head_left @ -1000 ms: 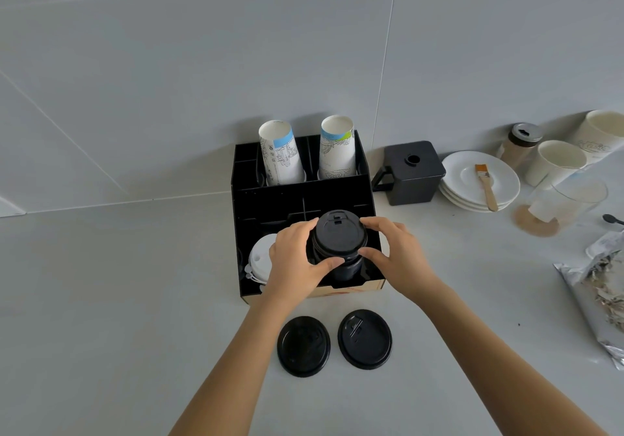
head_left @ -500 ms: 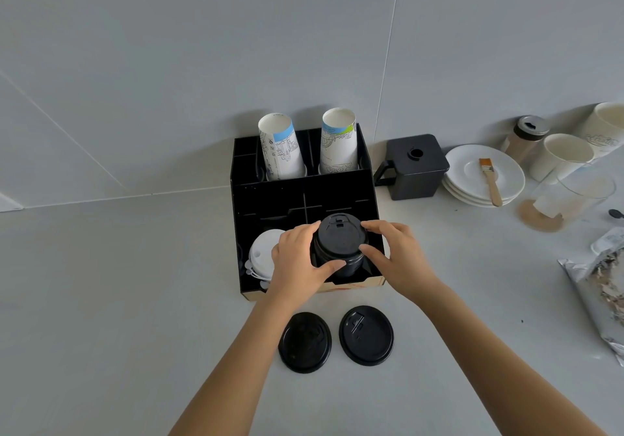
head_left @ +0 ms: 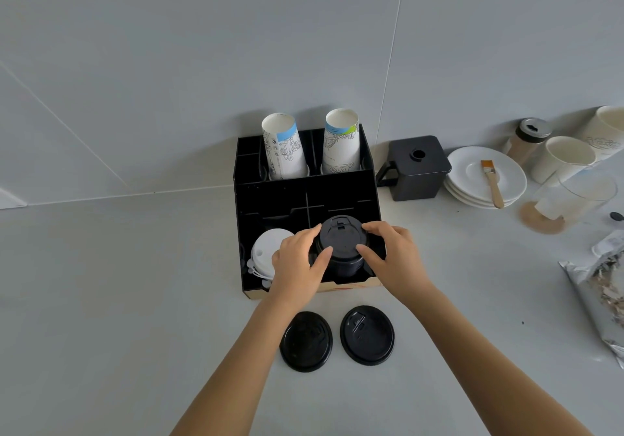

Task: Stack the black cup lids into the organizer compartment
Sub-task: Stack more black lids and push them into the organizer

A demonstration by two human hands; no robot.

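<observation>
A stack of black cup lids [head_left: 341, 243] stands in the front right compartment of the black organizer [head_left: 300, 192]. My left hand [head_left: 297, 263] grips the stack from the left, thumb and fingers curled around it. My right hand [head_left: 393, 256] grips it from the right. Two single black lids lie flat on the counter in front of the organizer: a left lid [head_left: 305, 341] and a right lid [head_left: 367, 335].
White lids [head_left: 265, 256] fill the front left compartment. Two upside-down paper cups [head_left: 312, 146] stand in the back row. To the right are a black box with a handle [head_left: 417, 167], white plates with a brush [head_left: 486, 175], cups, a glass and a foil bag [head_left: 604, 287].
Both hands and the lid stack have sunk slightly lower into the front right compartment. The two lids on the counter have not moved.
</observation>
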